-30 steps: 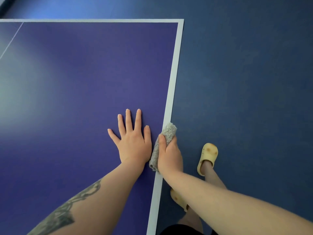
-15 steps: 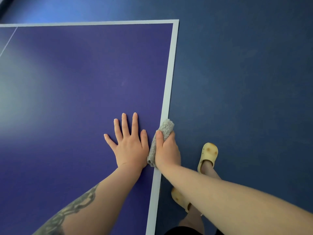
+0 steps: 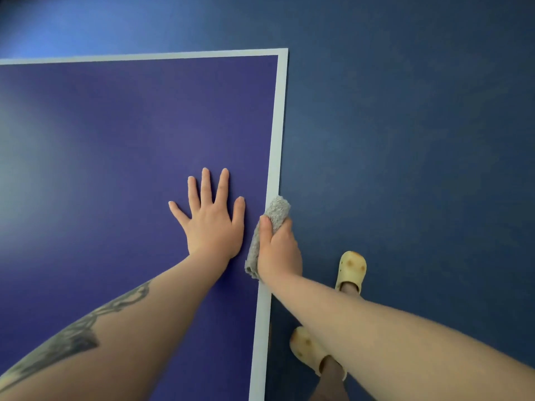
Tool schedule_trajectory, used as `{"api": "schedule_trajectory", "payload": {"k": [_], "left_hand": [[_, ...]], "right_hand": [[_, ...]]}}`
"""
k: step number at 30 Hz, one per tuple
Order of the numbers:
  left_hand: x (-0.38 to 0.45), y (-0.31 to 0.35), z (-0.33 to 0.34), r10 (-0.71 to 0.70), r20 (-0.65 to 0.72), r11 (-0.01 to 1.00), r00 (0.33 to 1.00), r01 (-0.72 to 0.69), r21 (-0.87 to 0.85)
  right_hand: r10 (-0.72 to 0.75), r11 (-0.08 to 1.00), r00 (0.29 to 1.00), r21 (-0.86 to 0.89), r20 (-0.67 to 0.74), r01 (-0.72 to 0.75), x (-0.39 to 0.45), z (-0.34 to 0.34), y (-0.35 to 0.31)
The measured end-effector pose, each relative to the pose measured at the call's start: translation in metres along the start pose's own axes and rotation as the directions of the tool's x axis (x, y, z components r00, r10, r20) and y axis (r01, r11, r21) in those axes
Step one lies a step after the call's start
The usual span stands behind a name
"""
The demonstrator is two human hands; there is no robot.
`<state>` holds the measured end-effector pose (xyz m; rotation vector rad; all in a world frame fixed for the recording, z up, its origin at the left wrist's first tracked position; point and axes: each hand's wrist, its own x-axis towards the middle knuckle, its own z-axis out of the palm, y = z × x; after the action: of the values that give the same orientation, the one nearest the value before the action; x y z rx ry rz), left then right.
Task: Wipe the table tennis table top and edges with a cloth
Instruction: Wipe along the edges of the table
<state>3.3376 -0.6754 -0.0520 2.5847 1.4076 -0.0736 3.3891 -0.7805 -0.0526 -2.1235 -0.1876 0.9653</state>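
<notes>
Fuzzy grey cloth (image 3: 275, 218) gripped by right hand (image 3: 279, 250) at table edge (image 3: 273, 180).

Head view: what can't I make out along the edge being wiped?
- Table side face under the white line: hidden by the top-down angle.
- Right hand fingers: wrapped round the cloth, below the edge.
- Edge near the body: cut off by the frame bottom.
</notes>
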Motion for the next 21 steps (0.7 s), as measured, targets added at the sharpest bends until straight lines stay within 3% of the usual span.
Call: {"api": "schedule_trajectory", "payload": {"k": [3, 8, 15, 21], "left_hand": [[0.000, 0.000, -0.001, -0.003, -0.001, 1.000, 1.000, 0.003, 0.003], [0.001, 0.000, 0.000, 0.001, 0.003, 1.000, 1.000, -0.001, 0.005], [0.002, 0.000, 0.001, 0.000, -0.003, 1.000, 1.000, 0.000, 0.007], [0.003, 0.000, 0.001, -0.001, 0.000, 1.000, 1.000, 0.001, 0.025]], "right_hand": [[0.011, 1.000, 1.000, 0.024, -0.017, -0.010, 0.020, -0.002, -0.013], [-0.020, 1.000, 1.000, -0.004, 0.000, 0.020, -0.021, 0.002, 0.008], [0.019, 1.000, 0.999, -0.008, -0.041, -0.020, 0.048, -0.006, -0.036], [-0.004, 1.000, 0.999, -0.012, -0.049, 0.003, 0.000, 0.001, -0.009]]}}
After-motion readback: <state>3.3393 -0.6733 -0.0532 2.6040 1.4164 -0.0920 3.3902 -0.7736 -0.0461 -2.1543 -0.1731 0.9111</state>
